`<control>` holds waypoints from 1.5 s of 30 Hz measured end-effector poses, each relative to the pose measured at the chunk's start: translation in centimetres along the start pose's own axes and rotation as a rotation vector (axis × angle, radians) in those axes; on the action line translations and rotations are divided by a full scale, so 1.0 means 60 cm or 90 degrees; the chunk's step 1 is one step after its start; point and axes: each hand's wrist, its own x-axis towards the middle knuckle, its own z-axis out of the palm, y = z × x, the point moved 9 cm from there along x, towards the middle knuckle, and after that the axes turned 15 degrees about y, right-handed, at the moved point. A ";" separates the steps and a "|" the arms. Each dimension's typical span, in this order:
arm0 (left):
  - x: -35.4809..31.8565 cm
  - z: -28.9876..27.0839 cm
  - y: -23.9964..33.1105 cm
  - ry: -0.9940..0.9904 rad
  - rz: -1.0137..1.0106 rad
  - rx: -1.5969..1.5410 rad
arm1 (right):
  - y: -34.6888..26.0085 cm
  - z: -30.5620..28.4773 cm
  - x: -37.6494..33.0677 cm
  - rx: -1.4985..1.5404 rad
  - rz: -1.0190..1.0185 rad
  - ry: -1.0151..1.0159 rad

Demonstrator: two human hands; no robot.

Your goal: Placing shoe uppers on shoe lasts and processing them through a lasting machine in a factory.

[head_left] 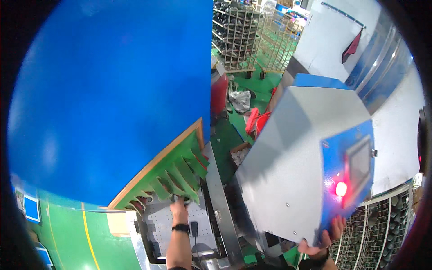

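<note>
My left hand (179, 210) reaches over a perforated metal tray (157, 225) to the green strip curtain (175, 175) at a machine opening. Its fingers look closed around something small and greyish, partly covered by the strips, so its kind is unclear. A dark band circles that wrist. At the lower right, my right hand (323, 239) grips the bottom corner of a grey control box (288, 157), thumb on the grey side and fingers against the blue front panel (330, 180). A red light (341, 189) glows on that panel beside a screen (359, 162).
A large blue machine housing (112, 90) fills the left. Wire trolleys (238, 40) loaded with dark items stand at the back, and a similar rack (382, 225) is at the lower right. Red containers (261, 121) and a plastic bag (240, 101) lie on the green floor between.
</note>
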 end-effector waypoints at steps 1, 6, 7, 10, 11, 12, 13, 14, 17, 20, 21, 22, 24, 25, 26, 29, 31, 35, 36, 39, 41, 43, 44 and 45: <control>-0.050 -0.031 0.015 -0.165 0.148 0.123 | -0.012 0.009 0.021 0.043 0.017 0.010; -0.365 -0.183 -0.040 -0.099 -0.285 -0.185 | -0.029 -0.015 0.026 0.124 0.133 -0.040; -0.458 -0.180 -0.014 -0.201 -0.278 -0.182 | -0.026 -0.030 0.009 0.202 0.189 -0.031; -0.636 -0.208 -0.004 -0.405 -0.286 -0.221 | -0.077 -0.034 -0.051 0.572 0.284 -0.225; -0.697 -0.205 0.002 -0.442 -0.313 -0.232 | -0.105 -0.006 -0.082 0.799 0.493 -0.366; -0.757 -0.188 -0.008 -0.543 -0.410 -0.216 | -0.134 -0.009 -0.105 1.054 0.745 -0.324; -0.813 -0.189 -0.017 -0.637 -0.502 -0.201 | -0.154 -0.004 -0.111 1.197 0.783 -0.383; -0.849 -0.202 -0.064 -0.733 -0.518 -0.026 | -0.157 0.002 -0.150 1.191 0.827 -0.463; -0.882 -0.163 -0.093 -0.835 -0.177 0.285 | -0.128 0.008 -0.192 1.194 1.054 -0.597; -0.914 -0.071 0.023 -0.460 0.086 0.033 | -0.050 -0.014 -0.189 1.104 0.846 -0.463; -0.946 -0.046 0.017 -0.535 0.045 0.096 | -0.030 -0.018 -0.225 1.113 0.942 -0.527; -0.955 -0.030 -0.010 -0.532 0.009 0.136 | -0.015 -0.034 -0.256 1.114 1.042 -0.594; -0.978 0.011 -0.057 -0.545 -0.027 0.294 | 0.038 -0.066 -0.302 1.055 1.196 -0.619; -0.991 0.029 -0.074 -0.561 -0.018 0.409 | 0.066 -0.078 -0.327 1.034 1.263 -0.633; -1.002 0.053 -0.106 -0.629 -0.015 0.281 | 0.090 -0.090 -0.363 1.026 1.291 -0.630; -1.006 0.059 -0.225 -0.714 -0.127 0.463 | 0.138 -0.139 -0.446 0.975 1.424 -0.696; -1.039 0.082 -0.250 -0.709 -0.174 0.455 | 0.165 -0.169 -0.457 0.910 1.443 -0.658; -1.060 0.079 -0.311 -0.699 -0.338 0.476 | 0.199 -0.191 -0.510 0.805 1.483 -0.611; -1.055 0.083 -0.311 -0.731 -0.271 0.535 | 0.202 -0.193 -0.493 0.814 1.490 -0.595; -1.066 0.111 -0.287 -0.778 -0.145 0.604 | 0.217 -0.185 -0.497 0.830 1.464 -0.616; -1.068 0.124 -0.273 -0.780 -0.006 0.428 | 0.186 -0.176 -0.461 1.056 1.533 -0.619; -1.059 0.100 -0.277 -0.760 -0.101 0.409 | 0.207 -0.155 -0.510 1.089 1.496 -0.521; -1.055 0.088 -0.245 -0.815 -0.109 0.408 | 0.239 -0.121 -0.526 1.028 1.425 -0.470; -1.069 0.077 -0.216 -0.869 -0.119 0.400 | 0.268 -0.097 -0.521 0.963 1.351 -0.427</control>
